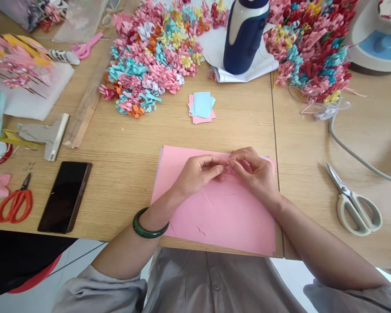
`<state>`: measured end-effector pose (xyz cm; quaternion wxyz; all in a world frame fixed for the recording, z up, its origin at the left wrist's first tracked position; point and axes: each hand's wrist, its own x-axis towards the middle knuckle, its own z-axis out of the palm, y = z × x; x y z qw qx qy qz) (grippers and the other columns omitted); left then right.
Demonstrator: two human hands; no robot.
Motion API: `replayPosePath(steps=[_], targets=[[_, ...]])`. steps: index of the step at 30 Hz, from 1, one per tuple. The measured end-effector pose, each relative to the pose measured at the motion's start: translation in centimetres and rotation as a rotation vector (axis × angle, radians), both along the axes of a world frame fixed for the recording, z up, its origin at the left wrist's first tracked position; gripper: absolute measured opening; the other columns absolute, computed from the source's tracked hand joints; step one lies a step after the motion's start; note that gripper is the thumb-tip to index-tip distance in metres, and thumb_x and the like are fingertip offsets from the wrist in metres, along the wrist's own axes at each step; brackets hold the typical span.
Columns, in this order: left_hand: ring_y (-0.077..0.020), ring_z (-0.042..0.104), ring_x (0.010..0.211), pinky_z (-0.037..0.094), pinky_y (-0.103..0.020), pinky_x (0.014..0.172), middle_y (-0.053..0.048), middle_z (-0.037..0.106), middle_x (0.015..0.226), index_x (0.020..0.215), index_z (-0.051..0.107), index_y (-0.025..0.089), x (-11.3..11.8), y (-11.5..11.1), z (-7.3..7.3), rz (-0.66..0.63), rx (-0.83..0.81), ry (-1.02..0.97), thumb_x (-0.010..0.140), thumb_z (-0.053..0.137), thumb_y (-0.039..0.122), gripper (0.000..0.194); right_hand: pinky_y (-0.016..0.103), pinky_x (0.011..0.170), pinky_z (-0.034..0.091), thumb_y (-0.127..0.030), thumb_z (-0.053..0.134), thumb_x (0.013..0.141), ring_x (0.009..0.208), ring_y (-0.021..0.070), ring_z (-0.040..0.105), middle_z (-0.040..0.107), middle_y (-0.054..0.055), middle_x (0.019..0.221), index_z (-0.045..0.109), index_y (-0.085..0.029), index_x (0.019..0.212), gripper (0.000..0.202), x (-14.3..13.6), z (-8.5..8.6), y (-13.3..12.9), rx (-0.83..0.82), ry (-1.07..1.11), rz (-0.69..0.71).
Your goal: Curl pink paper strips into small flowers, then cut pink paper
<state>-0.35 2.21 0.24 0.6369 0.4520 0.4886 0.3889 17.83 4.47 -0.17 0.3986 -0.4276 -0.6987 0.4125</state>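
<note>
My left hand (206,170) and my right hand (252,169) meet above a stack of pink paper sheets (228,221). Thumb and fingertips of both are pinched together around a small pink paper piece (228,164), mostly hidden by the fingers. Thin pink paper slivers (201,230) lie loose on the top sheet. Beyond the hands sits a little pile of light blue and pink paper squares (202,105).
Heaps of curled paper flowers (150,61) fill the back, beside a dark blue bottle (244,39). White-handled scissors (355,208) lie right, near a grey cord (361,152). Red-handled scissors (16,204), a phone (65,197) and a metal clip (48,134) lie left.
</note>
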Motion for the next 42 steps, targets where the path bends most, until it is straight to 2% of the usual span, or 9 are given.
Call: replayPosePath(steps=[4, 9, 13, 20, 25, 30, 33, 37, 42], targets=[[-0.0122, 0.067, 0.063, 0.059, -0.029, 0.068, -0.005, 0.073, 0.075, 0.084, 0.075, 0.011, -0.12, 0.11, 0.19, 0.022, -0.151, -0.156, 0.08, 0.072, 0.03, 0.019, 0.037, 0.08, 0.05, -0.025, 0.066, 0.089, 0.085, 0.018, 0.06, 0.068, 0.002, 0.083, 0.068, -0.023, 0.081, 0.008, 0.09, 0.07, 0.11, -0.043, 0.057, 0.01], [-0.0129, 0.065, 0.061, 0.058, -0.029, 0.068, -0.004, 0.07, 0.066, 0.081, 0.076, 0.012, -0.15, -0.02, 0.25, 0.009, -0.195, -0.19, 0.079, 0.074, 0.038, 0.026, 0.035, 0.075, 0.051, -0.027, 0.066, 0.089, 0.078, 0.0163, 0.06, 0.068, 0.002, 0.078, 0.07, -0.023, 0.08, 0.01, -0.03, 0.21, 0.05, -0.055, 0.06, 0.022], [-0.0118, 0.063, 0.058, 0.057, -0.029, 0.066, -0.004, 0.069, 0.066, 0.079, 0.075, 0.012, -0.01, -0.02, 0.16, 0.021, -0.195, -0.178, 0.079, 0.075, 0.043, 0.031, 0.035, 0.076, 0.053, -0.028, 0.065, 0.091, 0.079, 0.0167, 0.061, 0.07, 0.001, 0.078, 0.071, -0.024, 0.082, 0.011, -0.07, 0.17, -0.09, -0.009, 0.027, 0.029], [-0.0092, 0.059, 0.054, 0.051, -0.023, 0.059, -0.001, 0.065, 0.061, 0.078, 0.073, 0.014, 0.21, -0.2, 0.26, 0.092, 0.019, 0.066, 0.084, 0.071, 0.039, 0.026, 0.034, 0.081, 0.054, -0.024, 0.064, 0.09, 0.09, 0.0176, 0.062, 0.069, 0.002, 0.086, 0.073, -0.026, 0.089, 0.01, 0.03, -0.54, -0.14, 0.05, -0.055, -0.026], [-0.0085, 0.054, 0.054, 0.045, -0.022, 0.053, 0.001, 0.063, 0.061, 0.079, 0.072, 0.016, 0.28, -0.39, 0.16, 0.165, 0.147, 0.194, 0.084, 0.071, 0.034, 0.019, 0.038, 0.085, 0.052, -0.025, 0.064, 0.09, 0.088, 0.0186, 0.059, 0.069, 0.002, 0.081, 0.069, -0.024, 0.084, 0.008, -0.01, -0.27, 0.04, 0.098, -0.127, 0.034], [-0.0092, 0.056, 0.059, 0.047, -0.022, 0.056, 0.0, 0.069, 0.072, 0.083, 0.073, 0.017, 0.44, -0.66, 0.08, 0.189, 0.215, 0.268, 0.082, 0.072, 0.029, 0.011, 0.039, 0.084, 0.051, -0.022, 0.062, 0.091, 0.083, 0.0188, 0.057, 0.068, 0.002, 0.079, 0.066, -0.024, 0.082, 0.01, -0.12, -0.19, 0.16, 0.195, -0.18, 0.079], [-0.0114, 0.061, 0.065, 0.051, -0.024, 0.063, -0.002, 0.072, 0.078, 0.083, 0.072, 0.018, 0.44, -0.66, -0.03, 0.189, 0.26, 0.308, 0.082, 0.072, 0.029, 0.011, 0.039, 0.083, 0.051, -0.021, 0.059, 0.091, 0.085, 0.0194, 0.057, 0.069, 0.002, 0.082, 0.067, -0.024, 0.083, 0.012, -0.12, -0.18, 0.16, 0.176, -0.182, 0.077], [-0.0129, 0.066, 0.073, 0.053, -0.024, 0.07, -0.002, 0.073, 0.083, 0.082, 0.07, 0.018, 0.41, -0.56, -0.12, 0.181, 0.382, 0.373, 0.082, 0.071, 0.024, 0.006, 0.041, 0.091, 0.05, -0.023, 0.057, 0.093, 0.086, 0.0192, 0.058, 0.07, 0.002, 0.083, 0.068, -0.024, 0.083, 0.014, -0.12, -0.1, 0.07, 0.123, -0.148, 0.07], [-0.0101, 0.061, 0.068, 0.049, -0.021, 0.063, 0.0, 0.069, 0.079, 0.081, 0.067, 0.019, 0.52, -0.68, -0.13, 0.143, 0.498, 0.468, 0.083, 0.069, 0.019, 0.003, 0.041, 0.093, 0.05, -0.036, 0.065, 0.092, 0.085, 0.0188, 0.057, 0.07, 0.001, 0.078, 0.068, -0.025, 0.079, 0.017, -0.04, -0.18, -0.01, 0.088, -0.084, 0.079]])
